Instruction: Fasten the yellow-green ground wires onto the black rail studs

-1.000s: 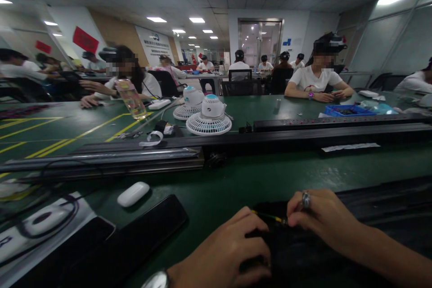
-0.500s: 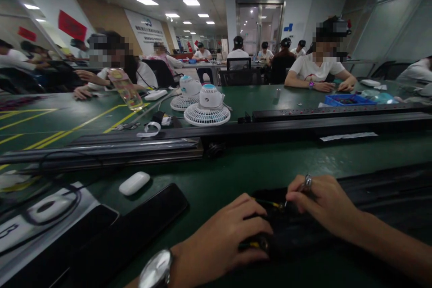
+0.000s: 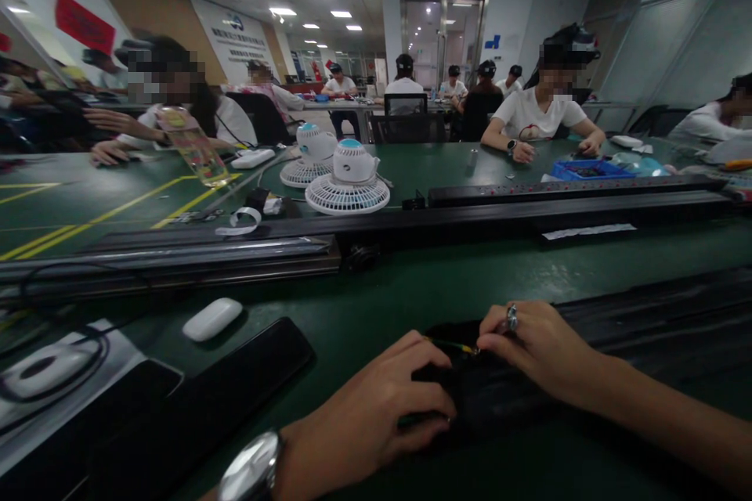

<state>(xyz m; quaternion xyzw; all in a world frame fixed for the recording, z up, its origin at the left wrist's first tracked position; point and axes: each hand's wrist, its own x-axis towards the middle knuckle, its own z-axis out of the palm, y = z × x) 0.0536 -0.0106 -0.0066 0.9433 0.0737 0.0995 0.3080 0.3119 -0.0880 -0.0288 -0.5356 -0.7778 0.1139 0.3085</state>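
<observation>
Head view shows a thin yellow-green wire (image 3: 452, 344) stretched between the person's two hands, low and right of centre, over black strips (image 3: 658, 321) that lie on the green table (image 3: 334, 321). The handling looks midway: the wire is taken up, its small metal end sits out in the open at the right fingertips, and neither hand has left the work. Nothing visible shows that end fastened to another part, so joining it or setting it down appears undone, though how much remains cannot be judged from here. The right hand (image 3: 540, 333) is closed in a pinch, thumb against finger, seemingly on the metal end; whether a small loose piece is held there too is too tiny to tell. The left hand (image 3: 376, 399) is half curled over the wire's other stretch, a bit of green showing between finger and thumb, but its palm and grip are hidden, so I cannot tell how firmly it holds. The strips blur into one dark mass beneath the fingers, run out at the right edge, and the wire's far end is out of sight
</observation>
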